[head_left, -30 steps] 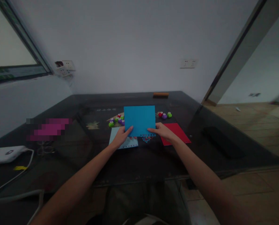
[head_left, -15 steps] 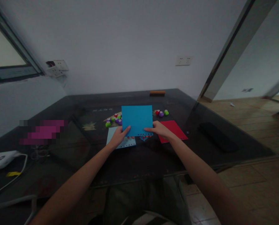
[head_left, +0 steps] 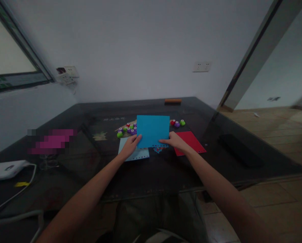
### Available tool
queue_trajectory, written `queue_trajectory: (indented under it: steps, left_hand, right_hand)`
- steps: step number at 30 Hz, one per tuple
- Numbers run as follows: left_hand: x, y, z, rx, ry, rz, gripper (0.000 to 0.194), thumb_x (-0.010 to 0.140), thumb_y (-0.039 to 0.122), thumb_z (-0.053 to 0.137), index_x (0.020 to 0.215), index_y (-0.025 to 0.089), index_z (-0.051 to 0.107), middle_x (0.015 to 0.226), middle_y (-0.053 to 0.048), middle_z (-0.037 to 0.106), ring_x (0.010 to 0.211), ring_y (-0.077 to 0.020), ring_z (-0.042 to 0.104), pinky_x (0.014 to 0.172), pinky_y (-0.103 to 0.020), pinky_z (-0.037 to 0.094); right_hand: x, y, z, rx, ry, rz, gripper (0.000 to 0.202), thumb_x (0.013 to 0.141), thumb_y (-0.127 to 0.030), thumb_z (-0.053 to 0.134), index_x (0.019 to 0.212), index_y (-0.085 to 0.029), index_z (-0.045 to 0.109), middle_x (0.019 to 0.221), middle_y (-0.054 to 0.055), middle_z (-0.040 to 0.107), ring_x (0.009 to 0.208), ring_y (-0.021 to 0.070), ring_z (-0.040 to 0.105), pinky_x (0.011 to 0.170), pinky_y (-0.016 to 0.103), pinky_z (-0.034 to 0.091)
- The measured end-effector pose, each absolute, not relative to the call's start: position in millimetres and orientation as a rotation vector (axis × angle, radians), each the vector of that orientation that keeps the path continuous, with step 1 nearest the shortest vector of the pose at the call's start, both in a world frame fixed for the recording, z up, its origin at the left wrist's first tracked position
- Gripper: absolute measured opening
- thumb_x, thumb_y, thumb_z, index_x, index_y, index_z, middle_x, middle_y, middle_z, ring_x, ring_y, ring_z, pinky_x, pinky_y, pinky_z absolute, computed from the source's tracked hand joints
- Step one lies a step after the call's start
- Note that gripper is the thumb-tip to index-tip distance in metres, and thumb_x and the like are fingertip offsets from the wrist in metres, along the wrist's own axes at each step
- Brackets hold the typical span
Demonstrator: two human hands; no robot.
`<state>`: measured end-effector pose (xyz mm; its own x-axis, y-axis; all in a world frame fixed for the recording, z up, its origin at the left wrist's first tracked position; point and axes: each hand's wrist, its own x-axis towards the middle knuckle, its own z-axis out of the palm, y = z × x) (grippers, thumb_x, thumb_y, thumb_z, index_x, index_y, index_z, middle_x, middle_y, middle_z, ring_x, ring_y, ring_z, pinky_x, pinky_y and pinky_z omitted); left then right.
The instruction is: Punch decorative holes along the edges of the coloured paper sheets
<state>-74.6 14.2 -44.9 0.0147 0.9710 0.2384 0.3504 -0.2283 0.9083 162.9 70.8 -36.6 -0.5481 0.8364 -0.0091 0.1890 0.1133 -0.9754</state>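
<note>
Blue sheet [head_left: 153, 126] held up in both hands over a dark table [head_left: 151, 180].
Nearest, the left hand [head_left: 129, 147] has its grip closed on the sheet's lower left, thumb on the near face, and the right hand [head_left: 178, 141] pinches the lower right the same way; a row of holes runs along the bottom edge. Pale sheets [head_left: 138, 155], also holed, lie below the left hand, and a red sheet [head_left: 190, 143] lies beside the right. Between them is a scatter of small bits [head_left: 158, 150], probably paper, though the dim view leaves that unsure. Beyond, colourful round toys [head_left: 127, 129] cluster at left, with three more toys [head_left: 177, 124] at right; farther back lies a brown bar [head_left: 173, 101], near the wall.
</note>
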Motion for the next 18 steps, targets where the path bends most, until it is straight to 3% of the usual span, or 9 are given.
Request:
queue_trajectory:
  steps: [3, 8, 18]
  left_hand:
    - [-83, 20, -46, 1.639, 1.356, 1.304, 0.045, 0.079, 0.057, 0.046, 0.063, 0.016, 0.053, 0.058, 0.0, 0.054, 0.053, -0.0117, 0.05, 0.052, -0.023, 0.042]
    - [-105, 33, -48, 1.569, 1.305, 1.349, 0.042, 0.082, 0.051, 0.046, 0.087, 0.013, 0.062, 0.074, -0.006, 0.064, 0.057, -0.0145, 0.059, 0.052, -0.025, 0.044]
    - [-149, 44, -55, 1.8, 1.885, 1.447, 0.026, 0.081, 0.035, 0.049, 0.09, 0.015, 0.065, 0.076, -0.005, 0.068, 0.069, -0.0176, 0.062, 0.068, -0.029, 0.046]
  right_hand:
    - [163, 72, -37, -1.028, -1.826, 1.413, 0.034, 0.064, -0.035, 0.073, 0.09, -0.014, 0.065, 0.09, 0.008, 0.07, 0.074, 0.0212, 0.067, 0.068, 0.033, 0.054]
    - [165, 74, -35, -1.029, -1.815, 1.346, 0.026, 0.065, -0.032, 0.073, 0.082, -0.014, 0.065, 0.085, 0.007, 0.07, 0.075, 0.0215, 0.066, 0.067, 0.031, 0.053]
    - [167, 71, -28, -0.981, -1.75, 1.349, 0.021, 0.069, -0.03, 0.069, 0.08, -0.013, 0.063, 0.078, 0.008, 0.07, 0.063, 0.0169, 0.064, 0.065, 0.031, 0.054]
